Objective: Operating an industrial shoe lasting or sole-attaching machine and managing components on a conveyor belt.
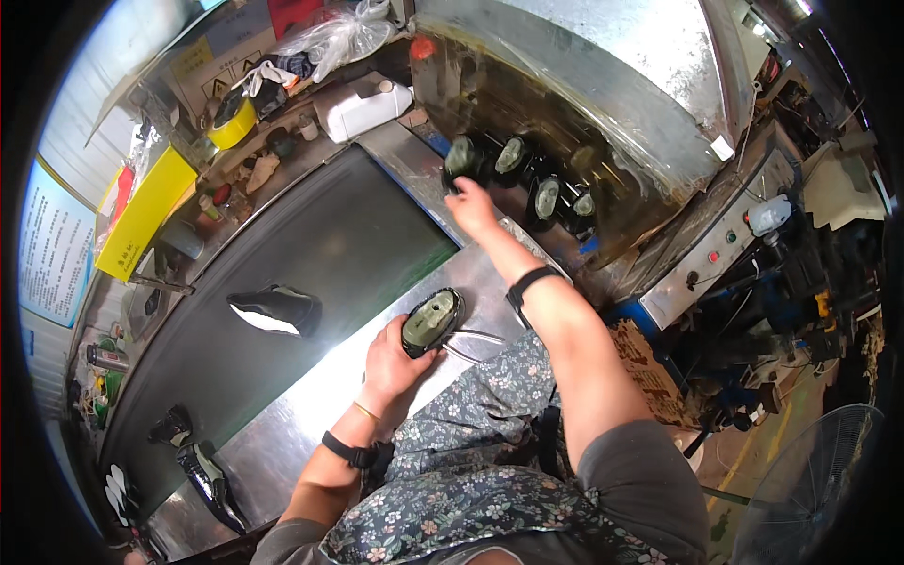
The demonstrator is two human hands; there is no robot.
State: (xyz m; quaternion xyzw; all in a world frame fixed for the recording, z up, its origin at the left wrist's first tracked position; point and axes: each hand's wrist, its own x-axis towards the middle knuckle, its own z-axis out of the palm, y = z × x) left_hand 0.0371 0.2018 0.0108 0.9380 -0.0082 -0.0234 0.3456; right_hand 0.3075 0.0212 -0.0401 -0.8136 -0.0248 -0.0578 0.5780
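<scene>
My left hand (392,365) is wrapped around a dark shoe upper (411,337) fitted on a greenish shoe last (437,314), held low over the metal ledge in front of me. My right arm stretches forward to the dark opening of a machine. There my right hand (474,209) is at the near end of another dark lasted shoe (461,158), its fingers bent against it and partly hidden. Beside that shoe stand several more, among them a lasted shoe (511,155) and another lasted shoe (547,198).
A black conveyor belt (367,235) curves along my left, carrying a black-and-white shoe (278,311) and more dark shoes (207,485) near its lower end. Behind it stand a white jug (365,108) and a yellow box (146,217). The machine's button panel (716,254) and a fan (810,485) are at right.
</scene>
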